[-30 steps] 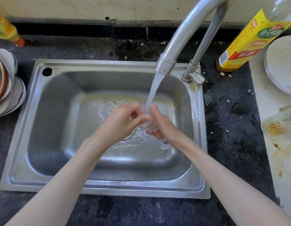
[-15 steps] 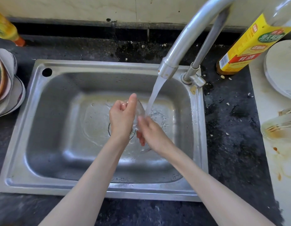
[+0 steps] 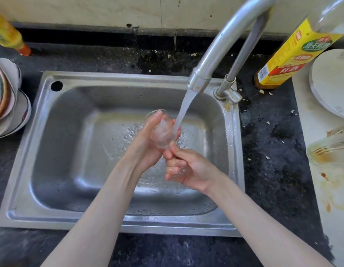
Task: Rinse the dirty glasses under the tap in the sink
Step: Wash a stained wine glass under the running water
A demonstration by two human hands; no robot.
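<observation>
A clear stemmed glass (image 3: pixel 161 132) is held over the steel sink (image 3: pixel 75 143), tilted with its rim up and to the left. My left hand (image 3: pixel 146 143) wraps around the bowl of the glass. My right hand (image 3: pixel 186 166) grips its lower end, the stem and foot, just below. Water (image 3: pixel 183 110) runs from the metal tap (image 3: pixel 215 56) and hits the right side of the glass and my fingers.
Stacked bowls and plates (image 3: pixel 7 105) sit left of the sink. A yellow-labelled bottle (image 3: pixel 294 53) stands behind the tap at the right, with a white plate (image 3: pixel 330 81) and a stained, dirty glass (image 3: pixel 329 149) on the right counter. Another yellow bottle (image 3: pixel 7 35) stands at the back left.
The glass has been turned and raised, its rim now up-left. My left hand moved from the rim to around the bowl, and my right hand shifted down to the stem.
</observation>
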